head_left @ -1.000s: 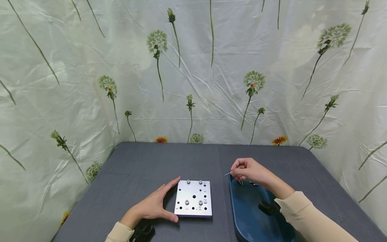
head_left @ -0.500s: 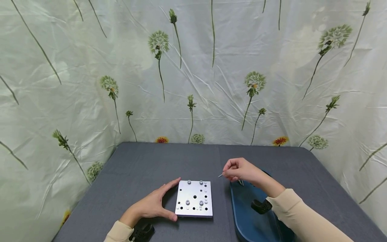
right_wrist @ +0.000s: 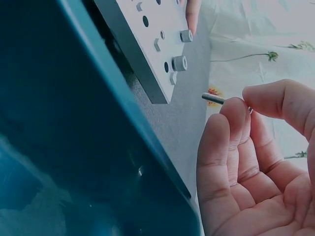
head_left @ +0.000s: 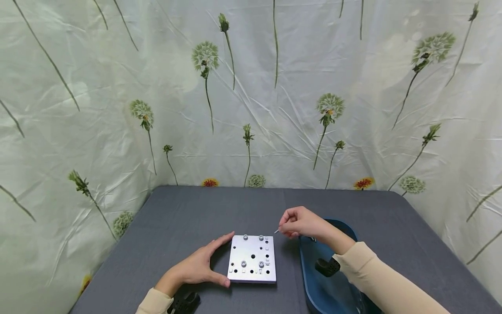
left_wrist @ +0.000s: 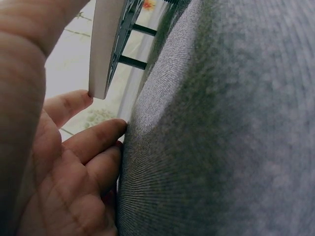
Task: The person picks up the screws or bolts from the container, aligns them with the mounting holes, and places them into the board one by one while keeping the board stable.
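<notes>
Left hand [head_left: 200,265]: fingers lying spread, index and thumb touching the left corners of a silver plate [head_left: 244,250]. Silver plate: standing over the grey counter [head_left: 219,209], bearing four bolts [head_left: 261,264], shafts [left_wrist: 133,62] projecting underneath. Small screw [right_wrist: 212,98]: hovering near the plate's far right corner, right hand [head_left: 300,222] pinching it between fingers. Blue tray [head_left: 323,272]: sitting beneath the right forearm.

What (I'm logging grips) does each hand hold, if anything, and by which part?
The right hand pinches a small screw behind its exposed threaded end. The left hand touches the metal plate at its left side.
</notes>
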